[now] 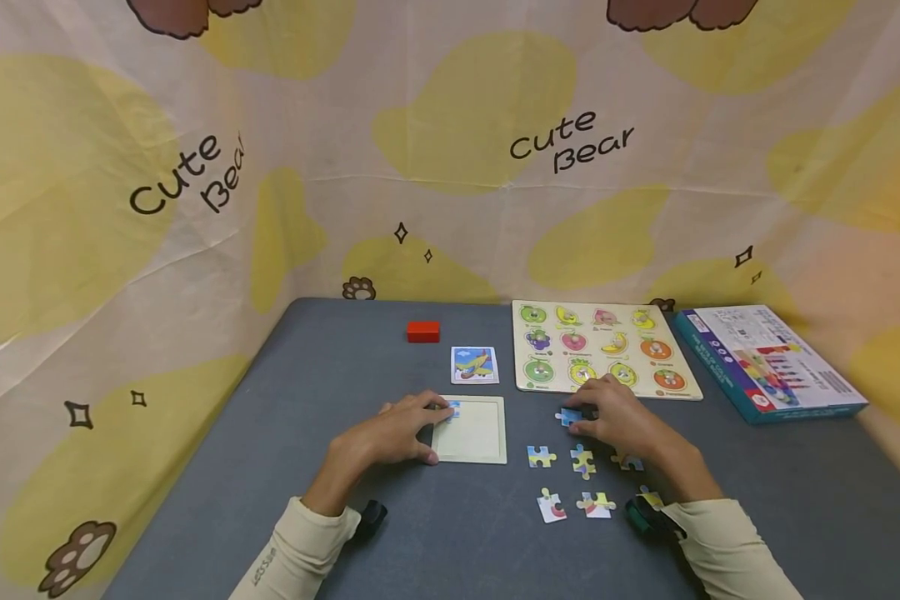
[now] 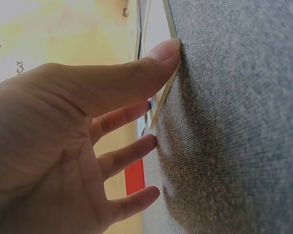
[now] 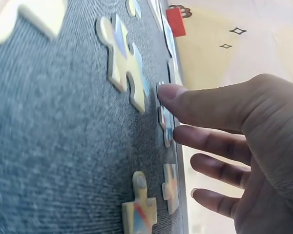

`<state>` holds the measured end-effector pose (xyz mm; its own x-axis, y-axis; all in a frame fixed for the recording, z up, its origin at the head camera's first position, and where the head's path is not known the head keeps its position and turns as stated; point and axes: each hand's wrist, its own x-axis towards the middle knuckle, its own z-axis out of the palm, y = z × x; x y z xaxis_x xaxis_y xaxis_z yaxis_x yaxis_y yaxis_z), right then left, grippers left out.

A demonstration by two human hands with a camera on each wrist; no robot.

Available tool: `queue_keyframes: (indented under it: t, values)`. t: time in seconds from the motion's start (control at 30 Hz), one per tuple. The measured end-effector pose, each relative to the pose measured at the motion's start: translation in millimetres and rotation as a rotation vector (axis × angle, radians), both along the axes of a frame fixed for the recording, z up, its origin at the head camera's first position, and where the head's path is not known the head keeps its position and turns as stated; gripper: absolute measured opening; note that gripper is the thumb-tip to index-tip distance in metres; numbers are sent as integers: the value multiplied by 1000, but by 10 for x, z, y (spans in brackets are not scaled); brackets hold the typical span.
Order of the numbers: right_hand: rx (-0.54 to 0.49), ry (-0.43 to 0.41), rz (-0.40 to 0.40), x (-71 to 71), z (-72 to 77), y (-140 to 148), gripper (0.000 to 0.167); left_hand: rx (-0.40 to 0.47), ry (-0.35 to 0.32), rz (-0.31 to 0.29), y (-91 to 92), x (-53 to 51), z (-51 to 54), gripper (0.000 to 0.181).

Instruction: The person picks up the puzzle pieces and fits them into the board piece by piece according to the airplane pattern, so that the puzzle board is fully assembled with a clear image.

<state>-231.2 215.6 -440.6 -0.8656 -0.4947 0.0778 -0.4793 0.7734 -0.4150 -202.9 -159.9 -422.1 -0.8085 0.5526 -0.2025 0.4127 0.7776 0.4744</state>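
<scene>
My left hand (image 1: 401, 429) rests at the left side of a cream square puzzle tray (image 1: 476, 437). Its index fingertip touches a blue puzzle piece (image 1: 454, 409) in the tray's upper left corner, while the thumb presses the lower left edge. In the left wrist view the other fingers stretch out loosely. To the right of the tray, my right hand (image 1: 622, 421) pinches another blue puzzle piece (image 3: 165, 126) between thumb and index finger, close to the table. Several loose jigsaw pieces (image 1: 582, 461) lie below that hand, some partly covered by the hand and wrist.
An airplane picture card (image 1: 475, 365) lies behind the tray, with a red block (image 1: 423, 332) farther back. A fruit picture board (image 1: 592, 317) is at the back right, beside a flat box (image 1: 787, 358). A printed cloth (image 1: 450, 167) hangs behind the grey table (image 1: 292, 400).
</scene>
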Motion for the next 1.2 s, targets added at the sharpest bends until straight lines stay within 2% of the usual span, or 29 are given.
queue_keyframes:
  t: [0.47, 0.8, 1.2]
  values:
    - [-7, 6, -6, -26, -22, 50, 22, -13, -12, 7, 6, -5, 26, 74]
    - [-15, 12, 4, -31, -25, 34, 23, -9, -21, 17, -4, 2, 12, 73]
    - [-38, -36, 22, -41, -13, 104, 19, 20, -19, 9, -22, -7, 0, 72]
